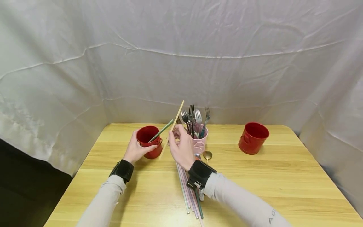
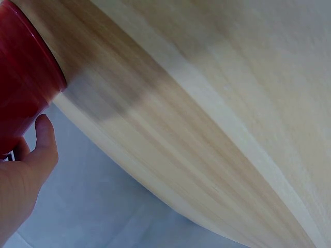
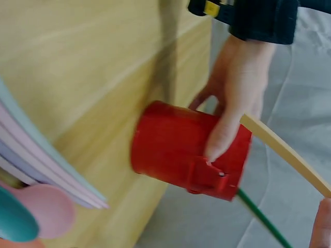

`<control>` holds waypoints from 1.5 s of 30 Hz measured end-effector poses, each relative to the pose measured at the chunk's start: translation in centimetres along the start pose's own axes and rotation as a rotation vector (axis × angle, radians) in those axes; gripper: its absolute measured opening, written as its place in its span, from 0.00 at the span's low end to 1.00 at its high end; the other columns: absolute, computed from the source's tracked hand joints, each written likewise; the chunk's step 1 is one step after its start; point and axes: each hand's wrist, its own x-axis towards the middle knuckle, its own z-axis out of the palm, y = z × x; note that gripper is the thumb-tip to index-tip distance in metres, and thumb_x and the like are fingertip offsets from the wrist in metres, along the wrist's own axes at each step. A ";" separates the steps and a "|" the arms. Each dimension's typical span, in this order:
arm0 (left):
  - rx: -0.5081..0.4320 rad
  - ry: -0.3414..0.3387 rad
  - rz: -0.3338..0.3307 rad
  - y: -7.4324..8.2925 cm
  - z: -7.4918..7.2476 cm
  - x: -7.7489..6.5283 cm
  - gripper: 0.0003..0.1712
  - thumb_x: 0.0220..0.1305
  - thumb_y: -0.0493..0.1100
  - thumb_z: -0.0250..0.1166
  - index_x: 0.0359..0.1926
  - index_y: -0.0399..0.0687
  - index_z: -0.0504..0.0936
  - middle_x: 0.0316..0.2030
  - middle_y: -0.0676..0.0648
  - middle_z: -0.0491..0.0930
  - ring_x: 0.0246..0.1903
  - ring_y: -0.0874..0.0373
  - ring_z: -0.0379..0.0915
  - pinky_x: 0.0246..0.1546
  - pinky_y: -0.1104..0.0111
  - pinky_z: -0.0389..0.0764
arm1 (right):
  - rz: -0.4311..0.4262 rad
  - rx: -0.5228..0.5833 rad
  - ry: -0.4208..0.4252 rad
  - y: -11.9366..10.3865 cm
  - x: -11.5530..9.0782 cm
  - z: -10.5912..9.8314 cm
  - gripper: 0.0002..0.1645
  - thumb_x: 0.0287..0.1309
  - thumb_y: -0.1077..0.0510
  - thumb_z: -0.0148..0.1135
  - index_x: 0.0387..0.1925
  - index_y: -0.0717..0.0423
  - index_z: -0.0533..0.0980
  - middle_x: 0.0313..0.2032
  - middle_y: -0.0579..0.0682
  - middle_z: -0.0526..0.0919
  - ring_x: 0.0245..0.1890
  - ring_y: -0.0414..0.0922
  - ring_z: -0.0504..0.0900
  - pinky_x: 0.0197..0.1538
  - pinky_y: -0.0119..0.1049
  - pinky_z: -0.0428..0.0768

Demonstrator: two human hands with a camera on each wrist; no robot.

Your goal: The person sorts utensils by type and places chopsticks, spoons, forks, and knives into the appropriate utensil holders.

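Observation:
My left hand (image 1: 135, 152) holds a small red metal bucket (image 1: 153, 153) by its side, thumb across the front near the rim. A green chopstick (image 1: 162, 130) leans out of the bucket toward the right. Just right of it, my right hand (image 1: 182, 148) pinches a pale yellow chopstick (image 1: 178, 113) between thumb and fingers, its upper end slanting up and right. In the right wrist view, one end of the yellow chopstick (image 3: 287, 152) overlaps the bucket's rim.
Behind my right hand stands a pink bucket (image 1: 199, 147) of forks (image 1: 198, 116). Several pastel chopsticks (image 1: 185, 193) lie on the table under my right forearm, near a gold spoon (image 1: 207, 155). Pink (image 3: 49, 209) and teal spoons (image 3: 15, 217) lie there too. Another red bucket (image 1: 251, 140) stands right.

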 end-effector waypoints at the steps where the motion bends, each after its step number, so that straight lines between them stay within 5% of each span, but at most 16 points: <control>1: 0.010 0.000 -0.004 -0.4 0.0 0.1 0.53 0.41 0.44 0.78 0.64 0.39 0.56 0.59 0.37 0.66 0.59 0.42 0.61 0.59 0.46 0.66 | -0.005 0.010 0.007 -0.7 0.2 0.0 0.04 0.65 0.66 0.51 0.38 0.65 0.69 0.28 0.54 0.79 0.26 0.47 0.81 0.26 0.32 0.82; 5: 0.036 0.002 -0.015 -1.3 0.0 0.3 0.52 0.42 0.46 0.78 0.64 0.42 0.56 0.59 0.40 0.66 0.59 0.45 0.62 0.59 0.49 0.67 | -0.034 0.046 0.035 -3.1 0.8 -0.1 0.04 0.64 0.69 0.51 0.38 0.69 0.68 0.30 0.60 0.79 0.29 0.51 0.81 0.28 0.35 0.83; 9: 0.017 -0.004 -0.006 -0.1 0.0 0.0 0.51 0.43 0.41 0.77 0.64 0.38 0.56 0.59 0.37 0.66 0.58 0.42 0.62 0.59 0.47 0.67 | -0.078 0.083 0.055 -4.3 1.3 0.1 0.04 0.63 0.71 0.51 0.38 0.71 0.68 0.31 0.62 0.78 0.30 0.53 0.81 0.31 0.40 0.84; 16: 0.007 -0.014 -0.015 2.2 -0.2 -0.7 0.50 0.44 0.37 0.76 0.64 0.34 0.55 0.59 0.34 0.65 0.58 0.40 0.61 0.59 0.46 0.66 | -0.123 0.068 0.081 -4.0 2.3 0.9 0.05 0.62 0.70 0.53 0.39 0.71 0.69 0.32 0.67 0.78 0.32 0.58 0.82 0.34 0.41 0.84; 23: 0.016 -0.003 -0.003 0.9 -0.1 -0.2 0.51 0.43 0.41 0.77 0.64 0.37 0.56 0.59 0.37 0.66 0.58 0.42 0.62 0.59 0.47 0.67 | -0.077 0.080 0.105 -3.6 2.5 1.9 0.05 0.60 0.71 0.55 0.38 0.71 0.70 0.34 0.67 0.80 0.35 0.56 0.84 0.39 0.43 0.83; 28: 0.044 0.009 0.000 -1.7 0.1 0.5 0.53 0.41 0.49 0.78 0.64 0.44 0.56 0.58 0.42 0.66 0.58 0.47 0.63 0.58 0.50 0.69 | -0.056 0.096 0.077 -0.5 2.3 3.4 0.07 0.59 0.69 0.59 0.38 0.70 0.73 0.35 0.65 0.82 0.36 0.56 0.84 0.40 0.46 0.83; 37: 0.047 0.008 -0.007 -1.8 0.2 0.6 0.53 0.42 0.49 0.78 0.64 0.43 0.56 0.59 0.42 0.66 0.58 0.46 0.63 0.58 0.50 0.68 | -0.032 -0.048 0.021 1.8 1.8 3.9 0.05 0.59 0.62 0.62 0.35 0.61 0.79 0.33 0.53 0.86 0.33 0.42 0.85 0.38 0.33 0.83; 45: 0.046 0.017 0.026 -1.8 0.1 0.6 0.53 0.41 0.47 0.78 0.64 0.43 0.57 0.58 0.42 0.67 0.58 0.47 0.63 0.59 0.50 0.67 | 0.003 -0.128 -0.019 3.1 1.1 3.6 0.07 0.57 0.61 0.64 0.35 0.62 0.82 0.32 0.54 0.86 0.31 0.42 0.85 0.37 0.30 0.83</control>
